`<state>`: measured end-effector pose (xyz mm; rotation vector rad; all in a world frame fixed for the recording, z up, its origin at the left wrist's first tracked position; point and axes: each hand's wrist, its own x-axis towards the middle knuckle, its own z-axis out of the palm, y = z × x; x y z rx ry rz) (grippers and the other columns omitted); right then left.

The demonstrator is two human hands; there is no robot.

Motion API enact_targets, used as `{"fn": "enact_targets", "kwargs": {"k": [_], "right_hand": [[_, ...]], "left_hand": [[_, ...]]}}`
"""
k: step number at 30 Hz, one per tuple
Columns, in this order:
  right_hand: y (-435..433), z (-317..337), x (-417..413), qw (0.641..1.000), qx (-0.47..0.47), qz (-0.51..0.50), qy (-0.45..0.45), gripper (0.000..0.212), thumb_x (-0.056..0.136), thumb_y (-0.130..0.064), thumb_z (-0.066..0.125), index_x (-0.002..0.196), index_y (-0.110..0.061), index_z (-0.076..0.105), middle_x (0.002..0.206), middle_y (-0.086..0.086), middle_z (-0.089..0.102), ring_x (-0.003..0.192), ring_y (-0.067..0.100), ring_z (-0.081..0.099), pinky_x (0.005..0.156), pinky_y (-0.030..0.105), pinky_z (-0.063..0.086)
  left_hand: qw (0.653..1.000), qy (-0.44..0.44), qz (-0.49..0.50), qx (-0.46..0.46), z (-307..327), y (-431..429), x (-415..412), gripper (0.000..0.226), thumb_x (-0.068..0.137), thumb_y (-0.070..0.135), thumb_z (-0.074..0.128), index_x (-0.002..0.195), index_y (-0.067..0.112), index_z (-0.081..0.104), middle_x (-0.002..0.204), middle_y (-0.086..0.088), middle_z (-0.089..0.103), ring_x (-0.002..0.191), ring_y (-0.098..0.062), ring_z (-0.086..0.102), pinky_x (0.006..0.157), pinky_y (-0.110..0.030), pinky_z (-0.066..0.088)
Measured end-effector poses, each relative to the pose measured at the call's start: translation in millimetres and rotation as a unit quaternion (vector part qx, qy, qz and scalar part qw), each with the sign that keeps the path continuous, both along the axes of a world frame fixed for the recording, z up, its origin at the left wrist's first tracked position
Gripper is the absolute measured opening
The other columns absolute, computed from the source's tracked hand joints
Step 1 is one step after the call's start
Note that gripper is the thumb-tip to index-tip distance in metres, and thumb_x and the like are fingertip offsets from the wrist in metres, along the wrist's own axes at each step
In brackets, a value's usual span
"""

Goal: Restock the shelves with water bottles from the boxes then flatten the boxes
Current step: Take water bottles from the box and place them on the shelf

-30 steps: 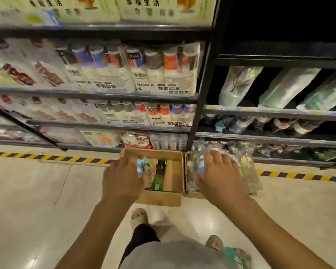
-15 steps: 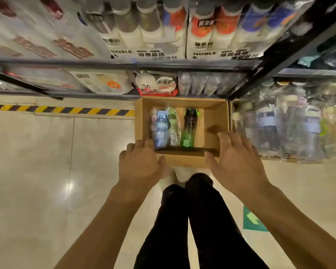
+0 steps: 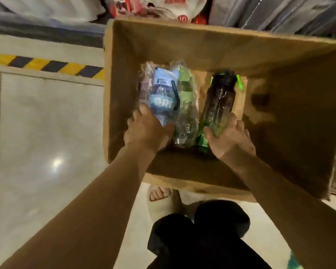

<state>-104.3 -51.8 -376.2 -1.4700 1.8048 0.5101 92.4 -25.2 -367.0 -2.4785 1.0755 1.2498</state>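
An open box [image 3: 211, 45] stands on the floor [image 3: 47, 133] just before the shelf [image 3: 47, 26]. Three bottles lie side by side in it: the wrapped bottle [image 3: 161, 98] left, another wrapped bottle [image 3: 186, 105] beside it, the dark bottle [image 3: 219, 100] right. The left hand [image 3: 147, 131] is on the first, the right hand [image 3: 229, 136] on the last.

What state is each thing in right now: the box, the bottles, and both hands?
Cardboard box: open-topped, on the floor, still unflattened.
Blue-labelled bottle: wrapped, lying in the box, left hand on it.
Green wrapped bottle: lying in the box, no hand clearly on it.
Dark bottle: lying in the box, held at its base.
Left hand: grip closed on the blue-labelled bottle.
Right hand: grip closed on the dark bottle.
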Motion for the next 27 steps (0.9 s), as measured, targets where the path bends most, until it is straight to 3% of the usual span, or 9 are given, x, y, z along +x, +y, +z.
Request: {"fn": "enact_targets", "kwargs": {"k": [3, 5, 9, 13, 19, 23, 27], "right_hand": [[-11.2, -62.3, 6.3, 0.996, 0.031, -0.089, -0.002, 0.101, 0.099, -0.071, 0.040, 0.162, -0.008, -0.007, 0.169, 0.020, 0.007, 0.149, 0.046, 0.026, 0.119, 0.052, 0.032], [-18.8, -94.3, 10.2, 0.991, 0.024, -0.129, 0.015, 0.105, 0.098, -0.074, 0.038, 0.162, -0.007, -0.010, 0.167, 0.022, 0.000, 0.148, 0.049, 0.024, 0.115, 0.054, 0.036], [-18.8, -133.0, 4.2, 0.975, -0.021, -0.221, 0.020, 0.105, 0.090, -0.067, 0.062, 0.156, -0.009, 0.006, 0.155, 0.020, 0.028, 0.134, 0.045, 0.045, 0.104, 0.053, 0.045], [-15.8, -139.3, -15.8, 0.978, -0.021, -0.209, -0.017, 0.108, 0.083, -0.061, 0.075, 0.153, -0.006, 0.014, 0.150, 0.021, 0.035, 0.136, 0.040, 0.043, 0.107, 0.045, 0.043], [-16.1, -83.2, -30.7, 0.967, 0.028, -0.248, -0.048, 0.115, 0.074, -0.063, 0.084, 0.158, -0.011, 0.025, 0.156, 0.014, 0.038, 0.142, 0.037, 0.042, 0.112, 0.046, 0.044], [-12.8, -18.2, -37.1, 0.964, 0.026, -0.247, -0.097, 0.114, 0.073, -0.061, 0.085, 0.157, -0.010, 0.027, 0.157, 0.012, 0.039, 0.141, 0.035, 0.044, 0.115, 0.045, 0.044], [-10.7, 56.6, -37.8, 0.954, 0.007, -0.268, -0.137, 0.108, 0.069, -0.061, 0.087, 0.153, -0.017, 0.037, 0.148, 0.009, 0.049, 0.135, 0.031, 0.051, 0.115, 0.045, 0.045]], "left_hand": [[1.000, -0.008, 0.010, 0.016, -51.6, -1.5, -4.0, 0.122, 0.081, 0.067, 0.074, 0.162, 0.016, -0.002, 0.163, -0.013, 0.019, 0.147, -0.041, 0.027, 0.114, -0.055, 0.035], [0.999, -0.021, 0.019, -0.016, -72.9, -0.8, -8.9, 0.126, 0.076, 0.064, 0.081, 0.160, 0.013, 0.002, 0.161, -0.016, 0.020, 0.146, -0.042, 0.029, 0.112, -0.054, 0.037], [0.994, -0.046, 0.031, -0.096, -95.4, 3.1, -18.1, 0.112, 0.076, 0.050, 0.087, 0.155, 0.010, 0.017, 0.150, -0.015, 0.036, 0.135, -0.041, 0.042, 0.105, -0.051, 0.042], [0.992, -0.002, 0.067, -0.104, -97.5, -3.2, -15.4, 0.098, 0.078, 0.038, 0.087, 0.151, 0.012, 0.026, 0.146, -0.012, 0.040, 0.133, -0.038, 0.043, 0.109, -0.047, 0.040], [0.984, 0.033, 0.130, -0.116, -58.3, -1.4, -12.6, 0.096, 0.072, 0.036, 0.092, 0.147, 0.016, 0.036, 0.139, -0.007, 0.044, 0.131, -0.032, 0.046, 0.115, -0.050, 0.041], [0.968, 0.104, 0.182, -0.140, -1.2, 7.0, -13.0, 0.094, 0.064, 0.041, 0.092, 0.143, 0.022, 0.044, 0.135, -0.003, 0.056, 0.126, -0.028, 0.057, 0.105, -0.055, 0.050], [0.962, 0.101, 0.180, -0.178, 72.8, 13.4, -16.4, 0.086, 0.061, 0.046, 0.089, 0.136, 0.020, 0.055, 0.125, -0.006, 0.064, 0.114, -0.028, 0.065, 0.094, -0.056, 0.057]]}}
